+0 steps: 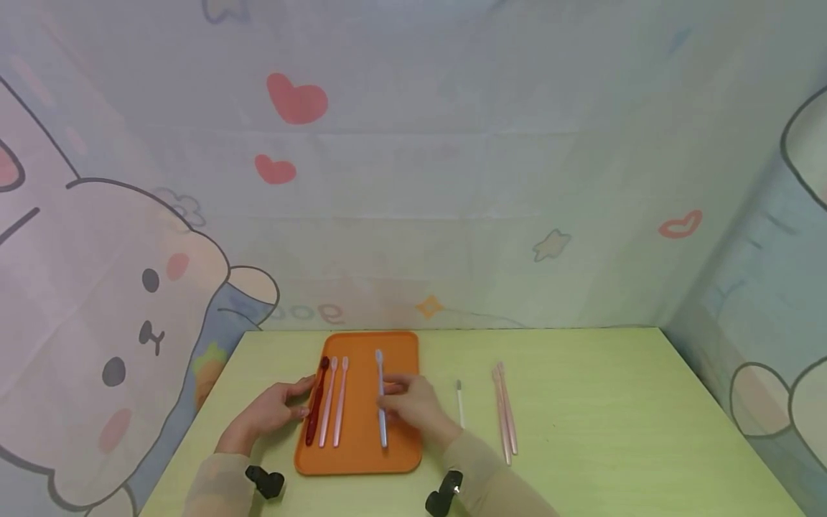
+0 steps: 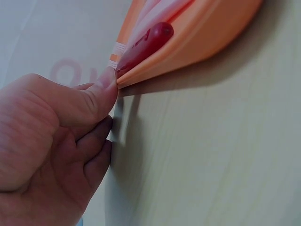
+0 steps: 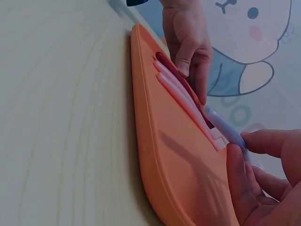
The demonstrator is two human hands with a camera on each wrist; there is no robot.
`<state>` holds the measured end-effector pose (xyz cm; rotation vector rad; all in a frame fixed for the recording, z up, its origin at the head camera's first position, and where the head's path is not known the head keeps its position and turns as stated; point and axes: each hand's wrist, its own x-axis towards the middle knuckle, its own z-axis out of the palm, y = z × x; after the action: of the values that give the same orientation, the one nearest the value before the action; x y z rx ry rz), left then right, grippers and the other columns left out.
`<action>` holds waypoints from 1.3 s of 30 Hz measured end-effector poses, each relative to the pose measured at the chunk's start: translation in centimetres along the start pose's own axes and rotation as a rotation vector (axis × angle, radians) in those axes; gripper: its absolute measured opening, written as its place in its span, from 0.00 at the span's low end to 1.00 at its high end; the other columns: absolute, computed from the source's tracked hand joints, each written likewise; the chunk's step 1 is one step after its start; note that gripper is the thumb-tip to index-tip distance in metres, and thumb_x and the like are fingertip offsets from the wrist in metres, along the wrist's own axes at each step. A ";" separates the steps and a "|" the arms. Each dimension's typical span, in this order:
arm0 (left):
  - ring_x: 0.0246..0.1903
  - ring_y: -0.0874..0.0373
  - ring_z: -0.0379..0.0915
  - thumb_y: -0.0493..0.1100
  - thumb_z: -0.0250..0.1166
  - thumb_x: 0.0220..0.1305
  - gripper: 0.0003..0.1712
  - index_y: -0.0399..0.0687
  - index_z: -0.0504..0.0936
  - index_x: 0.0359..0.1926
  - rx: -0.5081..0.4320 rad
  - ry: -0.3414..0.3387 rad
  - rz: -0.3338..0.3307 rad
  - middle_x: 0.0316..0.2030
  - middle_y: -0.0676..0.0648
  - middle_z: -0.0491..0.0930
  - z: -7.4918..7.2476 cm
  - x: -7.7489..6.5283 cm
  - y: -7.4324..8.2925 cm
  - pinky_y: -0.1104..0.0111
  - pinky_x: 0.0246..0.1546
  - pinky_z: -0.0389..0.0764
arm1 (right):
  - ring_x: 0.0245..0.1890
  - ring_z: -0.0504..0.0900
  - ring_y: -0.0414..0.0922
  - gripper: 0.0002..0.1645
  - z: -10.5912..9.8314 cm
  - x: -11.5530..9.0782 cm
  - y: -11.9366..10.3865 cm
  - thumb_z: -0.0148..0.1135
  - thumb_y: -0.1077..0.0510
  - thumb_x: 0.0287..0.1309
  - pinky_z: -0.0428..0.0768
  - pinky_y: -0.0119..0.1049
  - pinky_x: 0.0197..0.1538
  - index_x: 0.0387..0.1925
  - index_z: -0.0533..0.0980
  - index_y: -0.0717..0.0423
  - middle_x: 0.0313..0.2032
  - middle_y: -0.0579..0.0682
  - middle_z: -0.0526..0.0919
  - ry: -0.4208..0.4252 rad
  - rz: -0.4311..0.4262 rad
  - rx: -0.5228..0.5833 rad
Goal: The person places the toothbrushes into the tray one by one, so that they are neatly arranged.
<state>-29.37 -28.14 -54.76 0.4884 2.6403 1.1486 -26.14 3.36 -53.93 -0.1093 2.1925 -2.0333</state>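
An orange tray point(image 1: 357, 459) lies on the table, with a dark red toothbrush point(image 1: 316, 402) and two pink toothbrushes point(image 1: 328, 406) side by side along its left side. My left hand point(image 1: 271, 409) pinches the tray's left rim, thumb beside the red toothbrush; the left wrist view shows the thumb point(image 2: 101, 89) right at the rim. Between thumb and fingers, my right hand point(image 1: 420, 406) holds a light blue toothbrush point(image 1: 381, 373) over the tray's right half, its head toward the far edge. The right wrist view shows that blue toothbrush point(image 3: 223, 125) tilted above the tray.
Right of the tray, a white toothbrush point(image 1: 460, 406) lies on the table point(image 1: 614, 416), its lower end hidden by my right arm. Farther right, two pink toothbrushes point(image 1: 505, 416) lie close together, heads touching in view. A printed cloth point(image 1: 452, 179) rises behind the table's far edge.
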 end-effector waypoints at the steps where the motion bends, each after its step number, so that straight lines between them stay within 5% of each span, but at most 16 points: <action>1: 0.77 0.30 0.55 0.35 0.72 0.68 0.39 0.36 0.70 0.77 0.002 0.001 0.001 0.76 0.31 0.66 0.0 0.0 0.0 0.35 0.75 0.56 | 0.32 0.86 0.43 0.30 0.2 0.1 0.1 0.76 0.70 0.56 0.89 0.38 0.34 0.62 0.81 0.68 0.43 0.56 0.87 0.003 0.003 0.003; 39: 0.78 0.31 0.54 0.34 0.71 0.68 0.39 0.38 0.70 0.78 -0.021 0.013 -0.042 0.77 0.33 0.65 0.4 -0.2 0.4 0.36 0.76 0.53 | 0.33 0.87 0.42 0.28 4.3 1.8 0.8 0.76 0.70 0.56 0.89 0.37 0.32 0.59 0.82 0.68 0.42 0.53 0.87 0.043 0.016 -0.032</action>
<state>-29.00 -27.74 -54.70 0.4217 2.6336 1.1690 -27.24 -1.05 -55.12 -0.0513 2.2443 -2.0111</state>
